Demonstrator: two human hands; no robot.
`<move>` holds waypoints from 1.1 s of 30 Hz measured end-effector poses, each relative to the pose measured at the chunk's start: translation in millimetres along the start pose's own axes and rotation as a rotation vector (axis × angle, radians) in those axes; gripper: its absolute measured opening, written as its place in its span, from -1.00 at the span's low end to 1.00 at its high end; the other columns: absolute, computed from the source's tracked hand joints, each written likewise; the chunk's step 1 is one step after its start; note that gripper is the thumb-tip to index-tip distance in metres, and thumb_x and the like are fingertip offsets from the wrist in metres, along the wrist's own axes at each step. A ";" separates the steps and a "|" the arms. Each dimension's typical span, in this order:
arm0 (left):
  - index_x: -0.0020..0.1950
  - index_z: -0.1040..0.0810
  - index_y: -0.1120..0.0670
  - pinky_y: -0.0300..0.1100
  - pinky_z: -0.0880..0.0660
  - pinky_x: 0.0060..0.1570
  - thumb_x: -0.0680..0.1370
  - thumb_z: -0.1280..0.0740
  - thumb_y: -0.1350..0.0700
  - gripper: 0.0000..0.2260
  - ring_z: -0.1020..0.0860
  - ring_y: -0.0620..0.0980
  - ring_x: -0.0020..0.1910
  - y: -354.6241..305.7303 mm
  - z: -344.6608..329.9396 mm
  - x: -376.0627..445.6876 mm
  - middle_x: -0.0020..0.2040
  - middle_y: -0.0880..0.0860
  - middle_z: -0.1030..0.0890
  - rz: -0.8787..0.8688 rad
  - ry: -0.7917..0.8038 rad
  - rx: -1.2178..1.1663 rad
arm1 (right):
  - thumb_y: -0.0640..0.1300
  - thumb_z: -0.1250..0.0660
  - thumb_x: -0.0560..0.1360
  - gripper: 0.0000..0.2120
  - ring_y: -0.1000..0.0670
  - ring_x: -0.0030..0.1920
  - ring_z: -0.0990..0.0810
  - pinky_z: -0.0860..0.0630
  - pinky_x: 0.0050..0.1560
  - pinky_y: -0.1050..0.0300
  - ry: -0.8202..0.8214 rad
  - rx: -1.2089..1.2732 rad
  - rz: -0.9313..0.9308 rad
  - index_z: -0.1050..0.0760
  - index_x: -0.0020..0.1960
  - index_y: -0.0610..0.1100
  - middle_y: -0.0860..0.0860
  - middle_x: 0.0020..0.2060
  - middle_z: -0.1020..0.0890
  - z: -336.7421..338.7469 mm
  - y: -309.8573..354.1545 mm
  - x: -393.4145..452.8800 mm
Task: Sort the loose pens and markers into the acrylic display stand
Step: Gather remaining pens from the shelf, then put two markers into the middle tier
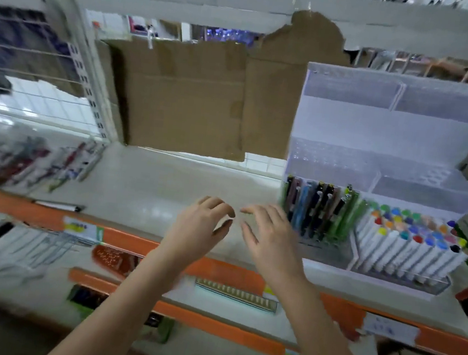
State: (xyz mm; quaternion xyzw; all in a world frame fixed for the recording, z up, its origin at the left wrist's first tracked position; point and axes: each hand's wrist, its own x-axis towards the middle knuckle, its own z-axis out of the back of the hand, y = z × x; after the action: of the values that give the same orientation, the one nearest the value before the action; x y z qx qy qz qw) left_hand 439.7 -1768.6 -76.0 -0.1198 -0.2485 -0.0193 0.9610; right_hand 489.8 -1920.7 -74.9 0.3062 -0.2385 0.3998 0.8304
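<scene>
While both hands are held over the pale shelf (151, 186), nothing is gripped: the left hand (201, 226) and the right hand (271, 234) are seen with fingers loosely curled and empty, their fingertips close together just left of the acrylic display stand (347, 131). Within the stand's front left compartment, a row of pens (318, 212) is stood upright, long axes leaning slightly back, clips upward. Beside them, toward the stand's right, white markers (410, 245) are packed with coloured caps up and tilted toward the viewer. Well left of the stand, a blurred pile of loose pens (35, 162) is laid flat, mostly slanting away to the right, far from either hand. A single dark-tipped pen (58, 205) is laid crosswise at the shelf's orange front edge (122, 238).
</scene>
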 end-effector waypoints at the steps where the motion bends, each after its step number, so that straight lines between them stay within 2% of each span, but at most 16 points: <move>1: -0.04 -0.61 0.04 -0.19 -0.49 -0.27 0.49 -0.34 0.10 -0.91 -0.58 0.01 -0.04 18.4 7.7 -8.9 -0.09 -0.03 -0.61 0.046 0.032 0.016 | -0.04 -0.14 0.48 -0.72 0.01 -0.03 -0.47 -0.38 0.04 0.18 0.050 0.025 0.000 -0.55 0.01 -0.14 -0.01 -0.12 -0.61 -16.4 13.8 5.1; 4: 0.06 -0.60 0.04 -0.13 -0.46 -0.12 0.52 -0.33 0.08 -0.85 -0.54 0.03 0.08 75.2 32.1 -35.9 0.02 -0.01 -0.60 0.159 0.081 0.065 | -0.07 -0.20 0.53 -0.76 -0.02 0.05 -0.52 -0.44 0.08 0.14 0.197 0.069 -0.005 -0.54 0.11 -0.11 0.01 -0.01 -0.61 -64.7 54.8 22.7; 6: 0.11 -0.57 0.02 -0.13 -0.45 -0.05 0.55 -0.28 0.05 -0.82 -0.51 0.01 0.14 113.8 48.7 -51.6 0.09 -0.02 -0.58 0.220 0.105 0.106 | -0.11 -0.23 0.56 -0.75 -0.02 0.16 -0.45 -0.34 0.17 0.18 0.291 0.116 0.005 -0.49 0.21 -0.10 -0.01 0.10 -0.56 -95.8 79.1 36.8; 9: 0.16 -0.52 0.00 -0.14 -0.46 0.05 0.58 -0.21 0.00 -0.79 -0.46 -0.03 0.18 171.2 72.7 -74.0 0.14 -0.04 -0.55 0.281 0.167 0.172 | -0.11 -0.21 0.56 -0.74 -0.02 0.21 -0.40 -0.25 0.18 0.22 0.351 0.142 0.021 -0.45 0.24 -0.08 0.00 0.15 -0.53 -141.8 113.3 62.0; 18: 0.17 -0.51 0.01 -0.29 -0.37 -0.12 0.58 -0.20 -0.03 -0.76 -0.48 -0.07 0.09 298.2 132.9 -115.8 0.10 -0.04 -0.54 0.478 0.152 0.248 | -0.14 -0.22 0.54 -0.74 -0.05 0.22 -0.41 -0.29 0.16 0.17 0.531 0.194 0.034 -0.45 0.22 -0.14 -0.07 0.16 -0.52 -254.1 196.3 137.3; 24: 0.11 -0.54 0.02 -0.12 -0.49 -0.08 0.56 -0.21 -0.03 -0.77 -0.48 -0.02 0.07 382.8 149.6 -123.6 0.01 0.00 -0.55 0.628 0.153 0.278 | -0.07 -0.20 0.57 -0.74 -0.05 0.15 -0.46 -0.40 0.10 0.11 0.569 0.224 0.066 -0.45 0.21 -0.14 -0.07 0.15 -0.52 -326.6 235.1 197.3; 30: 0.11 -0.56 0.05 -0.07 -0.50 -0.07 0.55 -0.22 0.02 -0.78 -0.53 0.06 0.06 470.8 177.5 -108.1 0.02 0.05 -0.58 0.743 0.185 0.285 | -0.11 -0.23 0.56 -0.76 -0.01 0.10 -0.50 -0.43 0.07 0.13 0.527 0.283 0.106 -0.48 0.19 -0.14 -0.04 0.10 -0.55 -387.8 277.8 258.8; 33: 0.11 -0.54 0.05 -0.11 -0.46 -0.15 0.57 -0.20 0.05 -0.80 -0.53 0.07 0.04 508.9 187.6 -99.9 0.04 0.05 -0.57 0.797 0.185 0.300 | -0.10 -0.23 0.55 -0.76 -0.04 0.12 -0.48 -0.41 0.07 0.12 0.564 0.292 0.153 -0.48 0.20 -0.12 -0.05 0.08 -0.55 -415.6 294.4 281.0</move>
State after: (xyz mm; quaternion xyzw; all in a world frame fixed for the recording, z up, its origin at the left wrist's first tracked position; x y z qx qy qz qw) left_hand 312.6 -1232.0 -77.3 -0.0633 -0.0956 0.3788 0.9184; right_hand 473.4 -1339.5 -91.6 0.2803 0.0384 0.5600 0.7787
